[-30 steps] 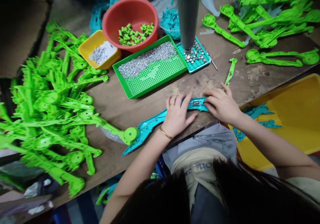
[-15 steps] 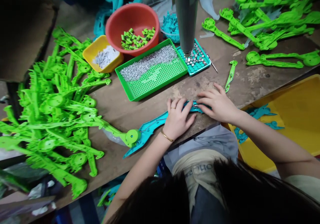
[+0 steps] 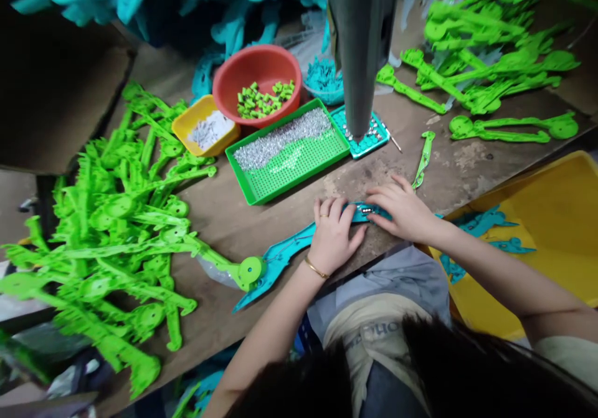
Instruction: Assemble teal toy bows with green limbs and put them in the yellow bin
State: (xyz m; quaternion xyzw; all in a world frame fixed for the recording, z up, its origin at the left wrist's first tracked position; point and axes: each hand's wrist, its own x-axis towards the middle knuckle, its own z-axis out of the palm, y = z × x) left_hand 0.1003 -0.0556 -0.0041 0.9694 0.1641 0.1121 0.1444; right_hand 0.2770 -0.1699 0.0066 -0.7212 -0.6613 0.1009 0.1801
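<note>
A long, curved blue plastic part (image 3: 287, 248) lies on the wooden table, with a thin metal wire running along its inside. My left hand (image 3: 331, 234) grips the part past its middle, fingers bent over its far edge. At its right end, my right hand (image 3: 402, 211) holds the part with thumb and fingertips, covering some of it. Between the hands, a small shiny metal piece (image 3: 367, 211) sits in the part. A green arm with a round end (image 3: 251, 272) overlaps the part's left end. Beyond my right hand lies a small green handle piece (image 3: 424, 159).
Green plastic arms are heaped at left (image 3: 116, 237) and right (image 3: 495, 63). Behind my hands stand a green tray (image 3: 299, 178) of metal bits, a red bowl (image 3: 259, 60), a yellow container (image 3: 187, 134) and a teal tray (image 3: 362, 150) beneath a grey column (image 3: 357, 50). A yellow bin (image 3: 555, 237) stands at right.
The view has tilted, so the table and its things appear lower in the picture. Both hands stay on the blue part, with only slight finger movement at the right.
</note>
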